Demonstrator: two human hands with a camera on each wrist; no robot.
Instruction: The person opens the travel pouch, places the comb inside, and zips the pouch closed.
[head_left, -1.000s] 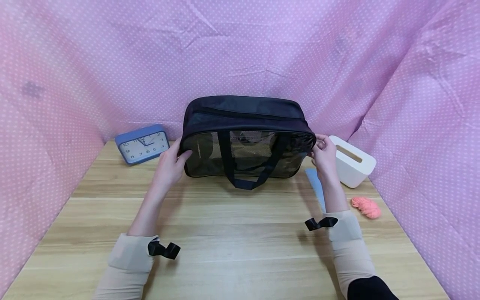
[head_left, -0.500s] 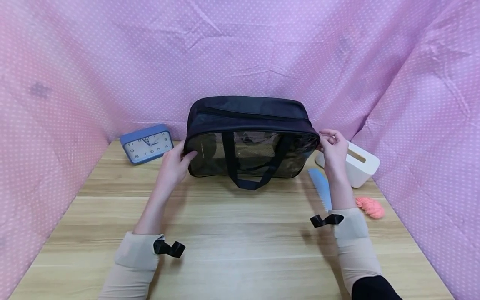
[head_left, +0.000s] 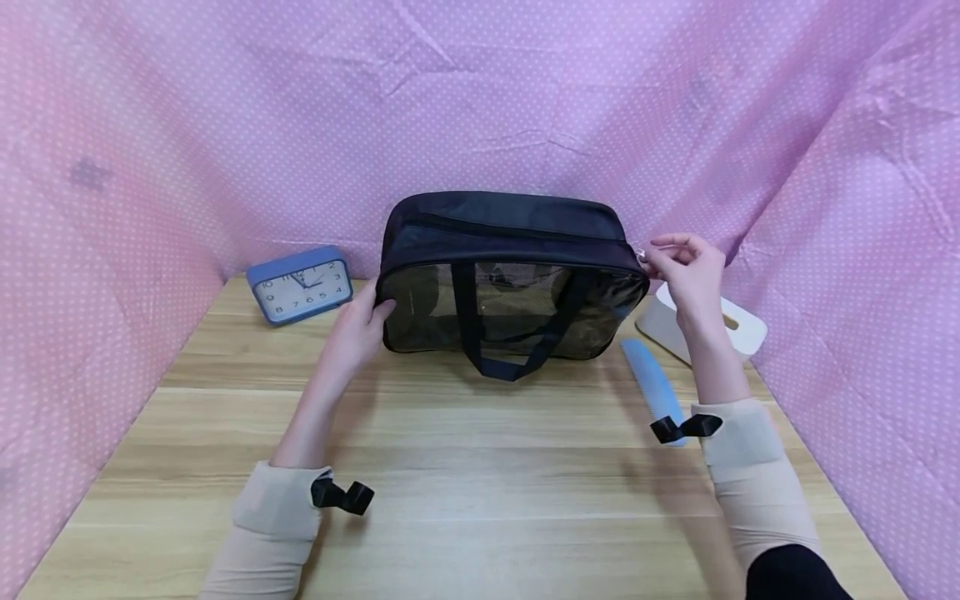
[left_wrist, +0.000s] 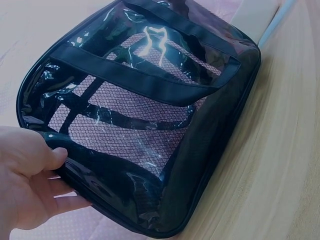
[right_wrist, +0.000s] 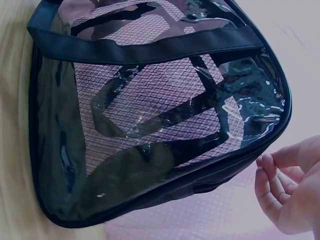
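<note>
A black zippered bag (head_left: 510,225) with a see-through front panel stands at the back middle of the table. Its black strap handle (head_left: 504,369) hangs down in front. My left hand (head_left: 354,329) grips the bag's left side, thumb over the front edge and fingers behind it. At the upper right corner, my right hand (head_left: 693,279) pinches a small shiny zipper pull (head_left: 641,255) between thumb and fingertips. The right wrist view shows those fingertips at the bag's edge, with the pull mostly hidden by them.
A blue clock (head_left: 302,286) stands left of the bag. On the right, a light blue comb (head_left: 651,379) lies on the wooden table (head_left: 465,483), partly under my right wrist strap. Behind that forearm is a white tissue box (head_left: 742,333). Pink dotted cloth (head_left: 510,100) hangs behind.
My right hand has moved up and to the right at the bag's right corner, its forearm now covering the coral yarn. The left hand keeps its grip.
</note>
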